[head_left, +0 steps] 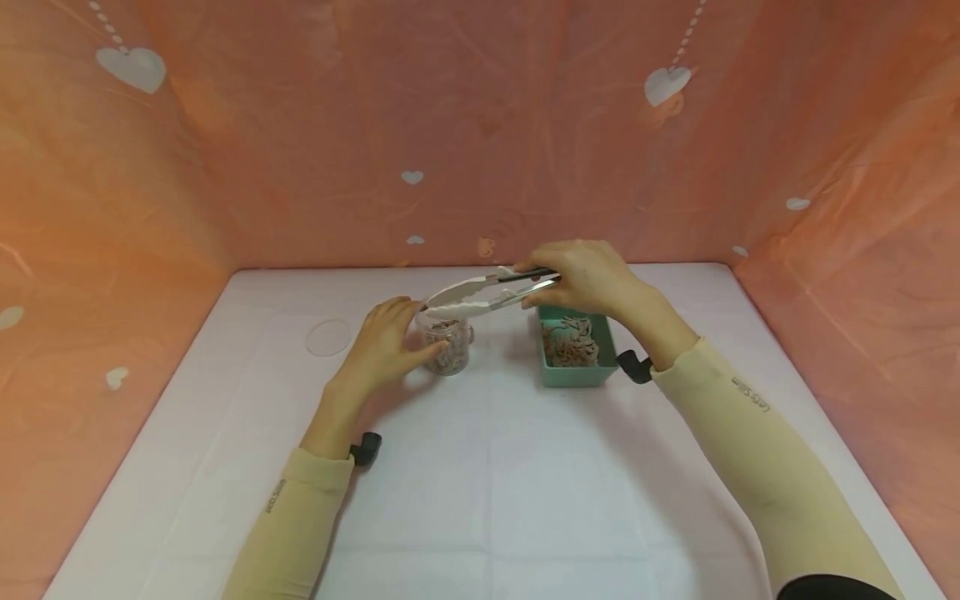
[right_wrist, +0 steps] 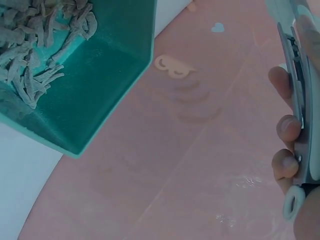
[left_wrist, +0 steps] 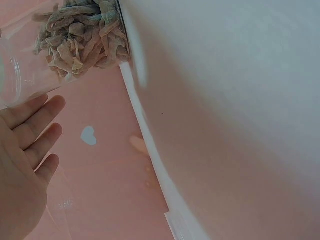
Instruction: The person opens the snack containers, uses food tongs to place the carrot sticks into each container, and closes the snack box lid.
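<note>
A clear jar (head_left: 453,354) partly filled with brownish dried strips (left_wrist: 82,40) stands on the white table. My left hand (head_left: 384,346) holds its side, thumb across the front and fingers behind. My right hand (head_left: 588,275) grips a pair of tongs (head_left: 517,293) by the handles, and their pale, scalloped heads reach over the jar's mouth. To the right, under my right hand, sits a green rectangular container (head_left: 576,377) with more of the same strips heaped inside. The right wrist view shows fingers (right_wrist: 288,127) wrapped along the tongs' metal handle, which ends in a pale ring.
A thin, clear round lid (head_left: 327,337) lies on the white table (head_left: 487,492), left of my left hand. Behind and at both sides, a pink-orange sheet (head_left: 480,133) with white hearts rises from the table's edges.
</note>
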Demonstrator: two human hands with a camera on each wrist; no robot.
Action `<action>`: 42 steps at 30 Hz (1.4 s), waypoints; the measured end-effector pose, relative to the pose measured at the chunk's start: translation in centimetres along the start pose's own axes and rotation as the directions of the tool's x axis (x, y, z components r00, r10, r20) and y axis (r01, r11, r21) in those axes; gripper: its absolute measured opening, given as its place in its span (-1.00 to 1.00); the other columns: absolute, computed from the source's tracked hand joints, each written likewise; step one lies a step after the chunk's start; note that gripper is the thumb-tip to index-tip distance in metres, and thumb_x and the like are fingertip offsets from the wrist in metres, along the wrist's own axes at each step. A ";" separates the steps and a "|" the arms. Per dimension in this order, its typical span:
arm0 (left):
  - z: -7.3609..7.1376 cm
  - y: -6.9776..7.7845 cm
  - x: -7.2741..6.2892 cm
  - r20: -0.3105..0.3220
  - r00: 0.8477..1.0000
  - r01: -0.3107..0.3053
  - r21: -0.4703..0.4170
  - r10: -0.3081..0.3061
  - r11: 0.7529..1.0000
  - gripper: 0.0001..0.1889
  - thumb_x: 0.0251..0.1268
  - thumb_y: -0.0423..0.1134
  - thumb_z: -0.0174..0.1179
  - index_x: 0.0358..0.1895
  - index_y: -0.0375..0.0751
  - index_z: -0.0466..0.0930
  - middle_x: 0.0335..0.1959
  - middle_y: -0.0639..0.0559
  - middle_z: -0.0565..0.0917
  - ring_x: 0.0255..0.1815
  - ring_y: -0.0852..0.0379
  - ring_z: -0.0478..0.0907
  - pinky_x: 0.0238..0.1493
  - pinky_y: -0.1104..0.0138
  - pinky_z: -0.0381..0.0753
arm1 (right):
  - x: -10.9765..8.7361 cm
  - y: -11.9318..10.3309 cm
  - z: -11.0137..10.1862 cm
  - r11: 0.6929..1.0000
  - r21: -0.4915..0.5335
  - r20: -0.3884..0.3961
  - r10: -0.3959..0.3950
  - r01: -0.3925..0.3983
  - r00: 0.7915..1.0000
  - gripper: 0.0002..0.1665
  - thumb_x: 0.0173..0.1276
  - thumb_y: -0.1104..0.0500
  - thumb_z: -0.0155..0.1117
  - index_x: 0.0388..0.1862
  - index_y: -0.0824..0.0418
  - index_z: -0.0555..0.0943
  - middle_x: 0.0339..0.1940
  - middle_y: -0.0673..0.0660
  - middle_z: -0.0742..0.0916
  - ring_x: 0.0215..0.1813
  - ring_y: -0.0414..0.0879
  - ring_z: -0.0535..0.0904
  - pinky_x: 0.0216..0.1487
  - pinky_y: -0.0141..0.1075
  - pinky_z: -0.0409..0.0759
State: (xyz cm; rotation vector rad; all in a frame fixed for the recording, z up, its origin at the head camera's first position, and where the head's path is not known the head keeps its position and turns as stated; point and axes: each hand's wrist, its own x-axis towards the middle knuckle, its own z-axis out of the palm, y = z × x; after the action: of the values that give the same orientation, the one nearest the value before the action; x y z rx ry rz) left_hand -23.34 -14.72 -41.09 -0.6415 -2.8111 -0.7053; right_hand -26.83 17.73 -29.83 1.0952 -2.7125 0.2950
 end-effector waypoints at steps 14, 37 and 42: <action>0.1 -0.1 0.2 -0.009 1.000 -0.017 -0.005 0.016 1.000 -0.18 0.28 0.12 0.39 0.43 -0.40 0.44 0.40 -0.36 0.50 0.53 -0.30 0.28 0.58 -0.15 0.14 | -4.3 1.8 -0.3 0.997 0.079 -0.212 0.027 -0.010 0.977 -0.34 0.05 -0.07 0.71 0.16 0.04 0.76 -0.03 0.02 0.82 -0.27 -0.08 0.68 -0.22 -0.09 0.61; -0.1 -0.3 0.3 0.009 1.000 0.015 0.003 -0.015 1.000 -0.18 0.29 0.12 0.38 0.44 -0.41 0.42 0.43 -0.39 0.45 0.55 -0.30 0.24 0.59 -0.16 0.11 | -10.9 7.7 -4.5 0.971 -0.236 0.121 -0.017 0.045 0.993 -0.24 -0.03 -0.16 0.71 0.17 0.06 0.75 0.04 0.14 0.81 0.06 0.11 0.73 -0.13 0.01 0.59; -0.1 -0.2 0.3 0.010 1.000 0.022 -0.004 -0.022 1.000 -0.18 0.30 0.12 0.38 0.44 -0.40 0.42 0.44 -0.38 0.44 0.55 -0.30 0.23 0.60 -0.16 0.10 | -9.9 7.7 -5.1 0.967 -0.251 0.200 0.004 0.048 0.980 -0.17 -0.06 -0.18 0.73 0.23 0.04 0.73 0.12 0.12 0.79 0.15 0.14 0.69 -0.10 0.00 0.53</action>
State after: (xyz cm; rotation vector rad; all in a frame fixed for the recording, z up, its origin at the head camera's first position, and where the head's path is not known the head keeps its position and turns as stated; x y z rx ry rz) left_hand -23.70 -14.84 -41.03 -0.6177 -2.8309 -0.7146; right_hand -24.65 30.98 -28.35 1.1314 -2.8045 -0.1746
